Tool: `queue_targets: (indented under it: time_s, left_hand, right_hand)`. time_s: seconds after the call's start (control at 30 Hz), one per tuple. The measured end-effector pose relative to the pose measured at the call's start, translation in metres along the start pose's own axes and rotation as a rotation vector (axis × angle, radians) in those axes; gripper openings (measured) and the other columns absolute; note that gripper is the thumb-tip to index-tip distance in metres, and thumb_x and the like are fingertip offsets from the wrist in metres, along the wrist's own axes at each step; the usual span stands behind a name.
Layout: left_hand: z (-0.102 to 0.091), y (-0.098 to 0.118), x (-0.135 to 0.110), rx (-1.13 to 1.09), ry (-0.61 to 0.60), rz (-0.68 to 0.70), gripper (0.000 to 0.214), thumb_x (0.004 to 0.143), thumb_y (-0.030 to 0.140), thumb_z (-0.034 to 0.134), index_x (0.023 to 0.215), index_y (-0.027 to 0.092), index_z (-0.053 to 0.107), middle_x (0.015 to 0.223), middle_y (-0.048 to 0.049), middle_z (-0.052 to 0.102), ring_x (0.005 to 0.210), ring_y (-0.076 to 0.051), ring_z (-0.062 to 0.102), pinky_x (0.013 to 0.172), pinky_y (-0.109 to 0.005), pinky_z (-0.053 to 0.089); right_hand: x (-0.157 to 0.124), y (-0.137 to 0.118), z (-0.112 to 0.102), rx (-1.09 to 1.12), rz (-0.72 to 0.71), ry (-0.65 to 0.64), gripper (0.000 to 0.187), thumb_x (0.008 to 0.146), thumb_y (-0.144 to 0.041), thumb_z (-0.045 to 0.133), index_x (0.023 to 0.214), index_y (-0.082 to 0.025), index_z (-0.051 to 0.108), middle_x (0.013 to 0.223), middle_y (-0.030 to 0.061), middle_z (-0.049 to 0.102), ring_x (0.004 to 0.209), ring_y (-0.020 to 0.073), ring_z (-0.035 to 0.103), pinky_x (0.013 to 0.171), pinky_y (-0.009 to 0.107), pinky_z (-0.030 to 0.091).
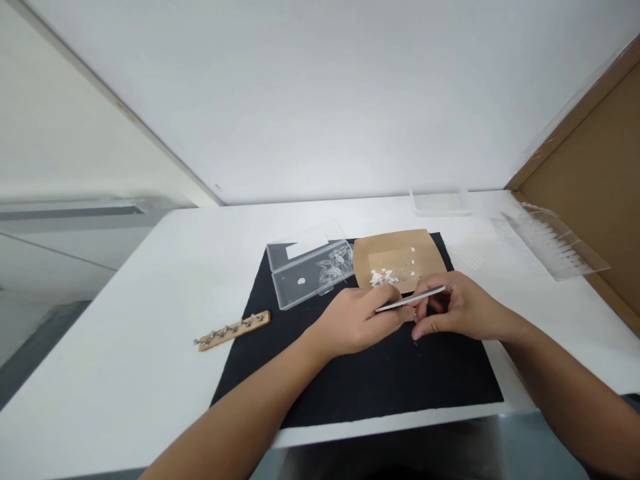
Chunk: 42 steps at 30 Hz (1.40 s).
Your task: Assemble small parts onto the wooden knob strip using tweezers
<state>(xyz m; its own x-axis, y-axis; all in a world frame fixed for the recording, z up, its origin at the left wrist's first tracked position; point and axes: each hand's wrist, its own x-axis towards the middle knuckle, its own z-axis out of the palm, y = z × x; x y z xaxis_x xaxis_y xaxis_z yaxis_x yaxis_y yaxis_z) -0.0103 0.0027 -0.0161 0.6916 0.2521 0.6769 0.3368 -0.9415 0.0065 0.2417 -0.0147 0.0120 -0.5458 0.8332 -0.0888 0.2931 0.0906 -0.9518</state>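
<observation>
My left hand (357, 320) is closed, thumb and fingers pinching a thin, flat, pale nail file (417, 298). The file's far end reaches across to my right hand (460, 307), lying close against its fingers. My right hand's fingers are bent in toward the thumb beneath the file; anything small between them is hidden. Just beyond both hands sits a brown paper tray (363, 257) with white bits (383, 277) scattered in it. To its left, an opened clear plastic box (287, 293) contains several clear nail tips (336, 265).
A black mat (400, 387) lies under the hands on the white table (125, 347). A wooden strip with metal pegs (233, 331) lies at its left edge. Behind stands a clear shallow tray (440, 204); clear plastic sheets (555, 243) lean near the cardboard wall (595, 160) at right.
</observation>
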Motion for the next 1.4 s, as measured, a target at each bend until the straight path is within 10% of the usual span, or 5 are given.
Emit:
queue_targets:
  time_s: [0.27, 0.5, 0.83, 1.4]
  left_hand:
    - [-0.002, 0.005, 0.005, -0.087, -0.144, -0.071, 0.025, 0.112, 0.028, 0.043, 0.105, 0.021, 0.066, 0.083, 0.0008, 0.068, 0.065, -0.01, 0.062, 0.057, -0.022, 0.043]
    - [0.004, 0.002, 0.001, 0.036, 0.032, 0.025, 0.014, 0.103, 0.022, 0.06, 0.117, 0.02, 0.062, 0.089, -0.0016, 0.068, 0.066, -0.012, 0.062, 0.054, -0.023, 0.045]
    - [0.011, 0.001, -0.001, -0.058, 0.381, -0.246, 0.031, 0.082, 0.004, 0.066, 0.109, 0.02, 0.066, 0.09, -0.0055, 0.067, 0.073, -0.016, 0.063, 0.061, -0.026, 0.051]
    - [0.013, 0.001, 0.0, -0.091, 0.388, -0.237, 0.031, 0.081, 0.003, 0.064, 0.106, 0.021, 0.064, 0.089, -0.0045, 0.062, 0.074, -0.016, 0.061, 0.061, -0.027, 0.051]
  right_hand:
    - [0.0, -0.003, -0.005, -0.068, 0.029, -0.05, 0.034, 0.076, -0.052, 0.092, 0.088, -0.023, 0.078, 0.076, -0.0011, 0.073, 0.064, 0.012, 0.056, 0.056, 0.026, 0.04]
    - [-0.004, 0.0, -0.017, -0.216, -0.054, 0.01, 0.032, 0.082, -0.053, 0.087, 0.092, -0.023, 0.079, 0.078, -0.0006, 0.073, 0.064, 0.012, 0.057, 0.058, 0.026, 0.043]
    - [-0.016, 0.038, -0.019, -0.404, -0.148, 0.094, 0.033, 0.084, -0.055, 0.085, 0.101, -0.027, 0.081, 0.077, -0.0016, 0.07, 0.068, 0.0129, 0.06, 0.063, 0.026, 0.045]
    - [-0.015, 0.044, -0.015, -0.526, -0.204, 0.062, 0.032, 0.093, -0.052, 0.077, 0.115, -0.028, 0.079, 0.088, 0.0009, 0.071, 0.075, 0.0142, 0.065, 0.068, 0.027, 0.049]
